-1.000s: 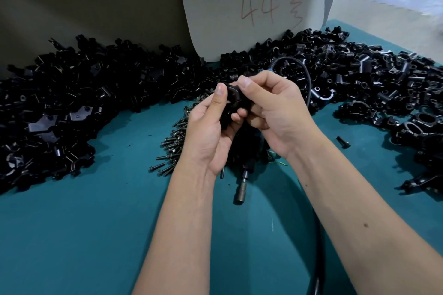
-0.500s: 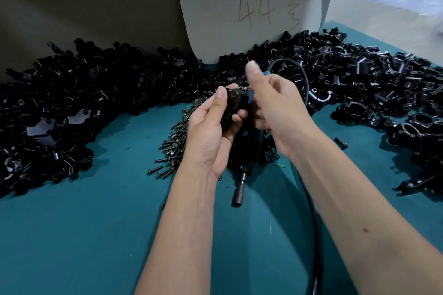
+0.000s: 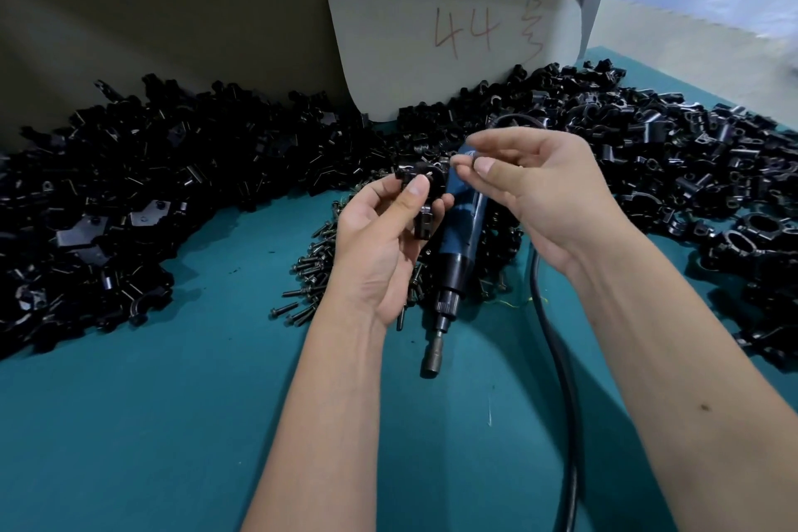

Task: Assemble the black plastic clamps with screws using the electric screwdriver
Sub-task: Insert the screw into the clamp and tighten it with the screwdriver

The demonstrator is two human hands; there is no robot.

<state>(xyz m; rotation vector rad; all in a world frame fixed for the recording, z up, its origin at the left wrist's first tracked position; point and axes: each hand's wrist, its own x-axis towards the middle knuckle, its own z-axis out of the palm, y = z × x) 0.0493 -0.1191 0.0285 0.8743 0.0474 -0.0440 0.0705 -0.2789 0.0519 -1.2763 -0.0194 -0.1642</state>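
Teal table (image 3: 151, 423), black clamp parts heaped along the back. Left hand (image 3: 380, 246) gripped a black clamp (image 3: 421, 199), screw apparently seated. Right hand (image 3: 531, 194) hovered beside it, fingers loosely curled, empty. Electric screwdriver (image 3: 457, 255) lay below, untouched. Next, likely: grasp driver, socket onto screw head.

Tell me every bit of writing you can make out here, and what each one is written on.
"44" in red handwriting on the pale board leaning against the wall behind the black parts.
A red handwritten mark just right of the "44" on the same board: too scrawled to read.
Blue screwdriver lying on the green table: no label can be read on it.
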